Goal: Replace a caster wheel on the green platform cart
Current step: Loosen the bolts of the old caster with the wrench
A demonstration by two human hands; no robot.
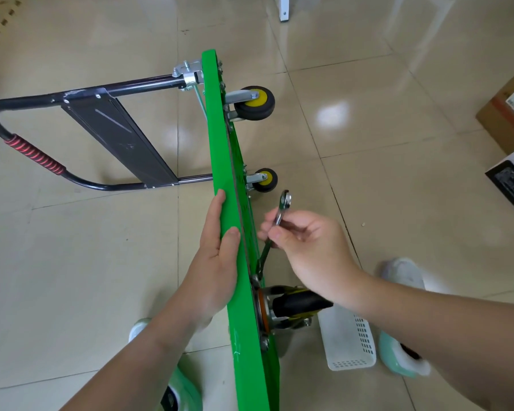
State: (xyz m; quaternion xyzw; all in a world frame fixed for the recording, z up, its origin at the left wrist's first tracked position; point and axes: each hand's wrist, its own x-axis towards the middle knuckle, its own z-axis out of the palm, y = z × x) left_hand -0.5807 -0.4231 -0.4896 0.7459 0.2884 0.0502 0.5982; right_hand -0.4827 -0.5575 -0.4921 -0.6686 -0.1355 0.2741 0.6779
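One cart (220, 137) stands on its side on the floor (368, 114) — left grip (217, 262) lies flat on its edge, fingers straight; right grip (306, 241) pinches a wrench (281, 207) by the near wheel (300, 304).

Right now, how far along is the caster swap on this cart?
Done: green cart tipped on its side, wheels exposed. In hand: left hand steadies it, right hand holds a wrench set at the mount of the near caster. Left: that caster is still attached; loosening or tightening, I cannot tell.
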